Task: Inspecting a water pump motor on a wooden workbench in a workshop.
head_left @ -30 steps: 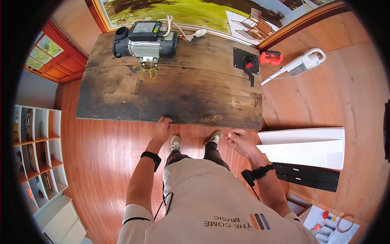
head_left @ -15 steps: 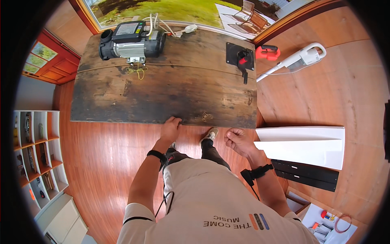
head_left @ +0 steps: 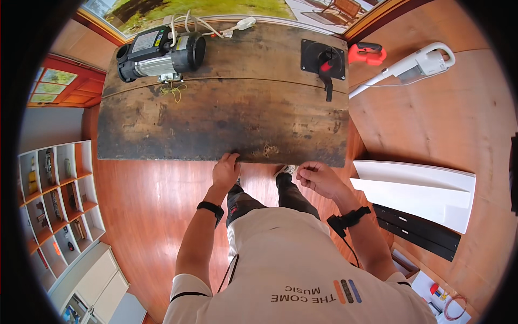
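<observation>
A dark, worn wooden table stands in front of me. My left hand is at its near edge, fingers bent over the rim and pressed together. To the right, my right hand is held just at the same edge with its fingers curled in and the thumb against them; the inside of that hand is hidden. On the far left of the tabletop lies a grey and black electric pump with a white cable and plug. Thin yellow-green wire trails from its base.
A black plate with a crank handle sits at the table's far right. Beyond it are a red tool and a white stick vacuum. White panels and black drawers stand right; a cubby shelf stands left.
The whole view has shifted a little, so the pump appears farther up and left. My right hand has come slightly nearer the table edge; my left hand stays on it.
</observation>
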Demonstrator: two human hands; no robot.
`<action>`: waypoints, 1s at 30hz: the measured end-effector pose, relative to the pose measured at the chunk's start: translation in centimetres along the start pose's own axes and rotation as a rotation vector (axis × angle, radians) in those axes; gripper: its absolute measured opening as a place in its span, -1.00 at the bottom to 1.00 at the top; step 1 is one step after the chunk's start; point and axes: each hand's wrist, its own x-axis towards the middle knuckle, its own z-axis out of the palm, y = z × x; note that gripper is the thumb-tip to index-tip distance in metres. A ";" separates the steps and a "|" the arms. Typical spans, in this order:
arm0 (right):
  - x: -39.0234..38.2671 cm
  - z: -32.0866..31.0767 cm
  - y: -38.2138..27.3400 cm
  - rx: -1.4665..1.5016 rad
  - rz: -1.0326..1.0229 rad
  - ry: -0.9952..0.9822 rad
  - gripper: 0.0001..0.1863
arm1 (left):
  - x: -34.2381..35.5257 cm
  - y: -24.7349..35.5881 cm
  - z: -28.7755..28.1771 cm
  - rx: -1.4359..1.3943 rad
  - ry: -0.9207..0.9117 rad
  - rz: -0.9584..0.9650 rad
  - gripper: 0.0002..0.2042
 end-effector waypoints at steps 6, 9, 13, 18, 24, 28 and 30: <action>1.1 -1.0 -1.1 0.007 0.040 -0.011 -0.91 | 0.4 0.1 0.1 -0.023 -0.021 -0.067 -0.76; 1.4 -1.6 -1.0 0.013 0.043 -0.012 -0.92 | 0.6 0.1 0.1 -0.089 0.009 -0.103 -0.78; 1.4 -2.1 -1.1 0.020 0.062 0.004 -0.92 | 0.3 0.5 0.5 -0.017 0.069 -0.061 -0.82; 1.7 -2.4 -1.1 0.025 0.052 -0.018 -0.92 | 0.3 0.4 0.7 0.051 0.080 0.024 -0.83; 2.1 -1.8 -1.5 0.037 0.055 0.001 -0.92 | 0.4 0.2 0.5 -0.029 0.079 -0.081 -0.81; 2.2 -1.7 -1.6 0.027 0.065 -0.005 -0.92 | 0.2 0.4 0.7 0.077 0.107 0.012 -0.78; 2.2 -1.6 -1.6 0.024 0.073 0.004 -0.93 | -0.1 0.2 0.9 0.133 0.107 0.087 -0.76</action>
